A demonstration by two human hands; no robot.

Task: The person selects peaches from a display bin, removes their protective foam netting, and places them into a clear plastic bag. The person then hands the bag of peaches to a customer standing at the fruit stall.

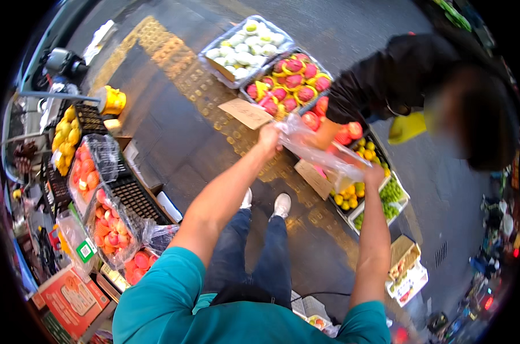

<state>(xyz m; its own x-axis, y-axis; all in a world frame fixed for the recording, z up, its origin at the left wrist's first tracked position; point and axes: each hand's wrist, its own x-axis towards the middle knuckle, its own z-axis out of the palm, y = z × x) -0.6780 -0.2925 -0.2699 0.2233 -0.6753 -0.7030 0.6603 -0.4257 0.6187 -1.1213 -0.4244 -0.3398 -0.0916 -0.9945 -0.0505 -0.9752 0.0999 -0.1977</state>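
Observation:
A clear plastic bag is stretched between my two hands over the fruit crates. My left hand grips its left side, and my right hand holds the other end. Across the crates another person in a dark jacket bends forward, one sleeve reaching down beside the bag; that hand is blurred and partly behind the film. Red fruit shows around the bag. Beyond my left hand is a crate of dragon fruit in yellow foam nets. Yellow-orange citrus lies below the bag.
White-netted fruit fills the far crate. Green grapes are in a white box at the right. Cardboard signs lean out toward me. On my left, a stall holds mangoes, peaches and black crates.

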